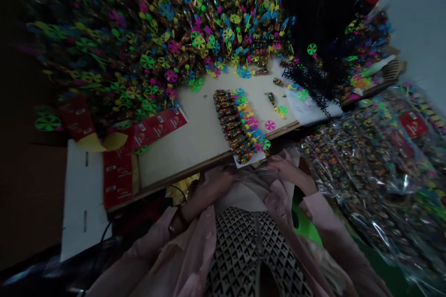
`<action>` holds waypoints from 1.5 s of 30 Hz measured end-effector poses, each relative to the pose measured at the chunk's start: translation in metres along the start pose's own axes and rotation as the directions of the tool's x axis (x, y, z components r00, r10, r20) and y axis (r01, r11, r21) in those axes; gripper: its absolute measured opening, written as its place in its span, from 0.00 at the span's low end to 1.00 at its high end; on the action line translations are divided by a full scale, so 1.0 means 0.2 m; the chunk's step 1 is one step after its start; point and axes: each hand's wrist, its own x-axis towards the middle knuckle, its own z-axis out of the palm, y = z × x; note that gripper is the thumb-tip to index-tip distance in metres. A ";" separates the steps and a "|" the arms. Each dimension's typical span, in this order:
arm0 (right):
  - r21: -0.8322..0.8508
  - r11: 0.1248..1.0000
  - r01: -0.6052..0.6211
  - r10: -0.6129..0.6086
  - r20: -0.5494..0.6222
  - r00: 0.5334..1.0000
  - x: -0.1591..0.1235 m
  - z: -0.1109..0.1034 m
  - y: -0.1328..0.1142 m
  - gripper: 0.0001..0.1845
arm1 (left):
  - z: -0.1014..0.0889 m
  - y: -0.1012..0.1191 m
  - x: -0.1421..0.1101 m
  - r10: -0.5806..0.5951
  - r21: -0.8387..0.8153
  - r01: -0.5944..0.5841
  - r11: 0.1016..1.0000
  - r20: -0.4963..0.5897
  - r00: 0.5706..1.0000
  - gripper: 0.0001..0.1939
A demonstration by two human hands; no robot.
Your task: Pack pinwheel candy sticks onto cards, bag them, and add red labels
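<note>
Hands: bare left hand [209,185] and right hand [289,171] apart, grip unclear, just beside a white paper card [248,159].
Row: clear candy-filled tubes with neon pinwheels [228,120], parallel, pinwheels along one side, partly on the card.
Beyond: pale wooden tabletop [188,148], then a towering bank of matching pinwheel tubes [149,41].

A row of pinwheel sticks [237,125] lies on the counter [195,148], a big pile of pinwheels [139,41] sits behind it, red paper strips [156,128] lie left, and stuffed plastic bags [376,171] lie right.
</note>
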 end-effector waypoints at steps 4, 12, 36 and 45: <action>-0.081 0.982 0.173 -0.150 0.240 0.959 0.08 -0.10 -0.01 0.08 | -0.06 0.02 -0.02 -0.022 0.148 0.020 0.989 0.012 1.000 0.12; -0.065 0.970 0.234 -0.224 0.135 0.965 0.22 -0.12 -0.03 0.16 | -0.19 0.03 0.03 -0.121 -0.066 0.111 0.992 -0.183 0.976 0.15; 0.112 0.994 0.000 0.022 -0.196 0.980 0.78 0.12 -0.15 0.22 | -0.46 -0.19 0.43 -0.504 -0.807 0.074 0.587 -0.292 0.812 0.21; 0.036 0.999 -0.038 0.045 -0.201 0.978 0.32 0.16 -0.24 0.17 | -0.32 -0.08 0.19 -0.415 -0.723 0.164 0.671 -0.182 0.892 0.19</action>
